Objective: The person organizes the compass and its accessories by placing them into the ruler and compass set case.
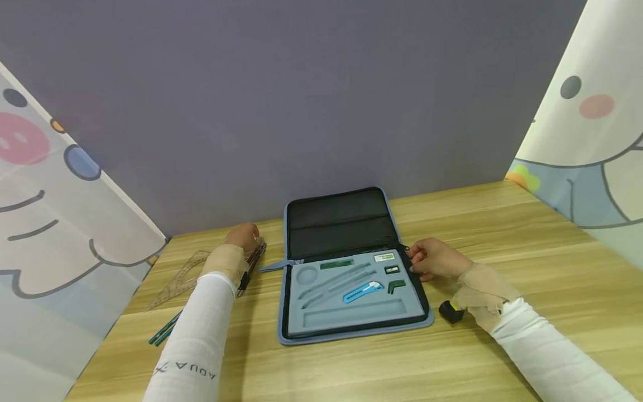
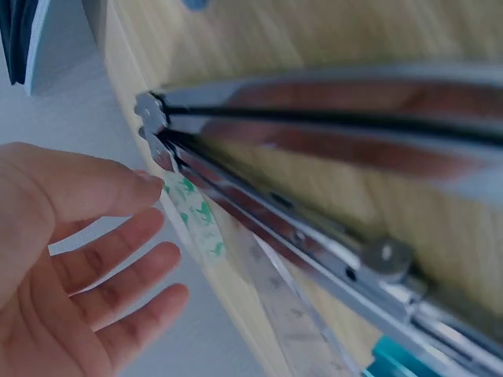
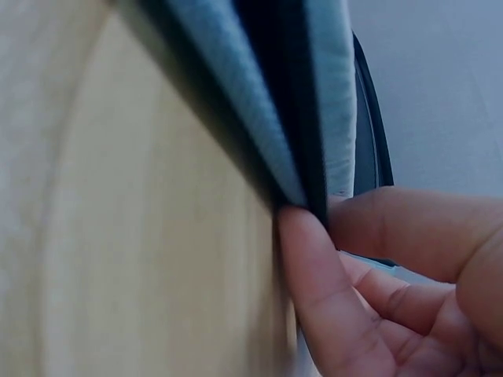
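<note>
White sleeves [image 1: 193, 335] are reaching: left hand [image 1: 243, 238] hovering, loosely spread, by shiny compasses [image 2: 314, 255], right hand [image 1: 436, 258] pinching a blue-edged case [image 1: 341, 213]. Its grey tray [image 1: 351, 314] is holding a cutter [image 1: 363, 292].

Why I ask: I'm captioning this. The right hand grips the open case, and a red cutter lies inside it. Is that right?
Not quite: the cutter is blue, as the head view shows. It does lie inside the open case, which the right hand grips.
</note>
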The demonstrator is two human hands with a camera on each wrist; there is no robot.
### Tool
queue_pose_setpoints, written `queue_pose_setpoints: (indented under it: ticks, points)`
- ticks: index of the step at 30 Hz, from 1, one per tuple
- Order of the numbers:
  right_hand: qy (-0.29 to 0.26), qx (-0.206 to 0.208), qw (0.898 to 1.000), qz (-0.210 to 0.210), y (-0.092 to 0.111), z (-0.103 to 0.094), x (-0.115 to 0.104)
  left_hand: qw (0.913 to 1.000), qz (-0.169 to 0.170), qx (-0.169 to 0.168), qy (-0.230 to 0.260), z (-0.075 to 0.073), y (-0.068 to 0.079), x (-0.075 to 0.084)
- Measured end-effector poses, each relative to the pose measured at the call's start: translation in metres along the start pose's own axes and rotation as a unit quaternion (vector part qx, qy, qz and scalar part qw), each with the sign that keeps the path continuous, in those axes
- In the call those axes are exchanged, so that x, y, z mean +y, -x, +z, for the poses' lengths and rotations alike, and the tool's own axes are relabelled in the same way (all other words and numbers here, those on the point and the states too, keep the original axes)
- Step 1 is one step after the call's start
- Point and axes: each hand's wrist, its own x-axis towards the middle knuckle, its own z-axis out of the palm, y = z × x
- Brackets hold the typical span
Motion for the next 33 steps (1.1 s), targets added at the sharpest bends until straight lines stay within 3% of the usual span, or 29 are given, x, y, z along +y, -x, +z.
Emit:
queue_pose_setpoints:
  ticks: [6,13,19,33]
  points:
    - [0.002,0.002,1.000,0.007,0.001,0.002,-0.003,0.9998,0.009,-0.017,0.000,0.005,-0.001,-0.008]
    - [0.000,0.003,1.000,0.002,0.000,0.002,-0.003,0.9998,0.014,-0.007,0.008,0.009,-0.004,-0.018]
    - [0.002,0.003,1.000,0.002,-0.001,0.001,-0.001,0.9994,0.017,-0.024,0.019,0.009,-0.004,-0.026]
    - [0.006,0.005,1.000,-0.002,0.001,0.003,-0.003,0.9990,0.018,-0.005,0.041,0.014,-0.007,-0.036]
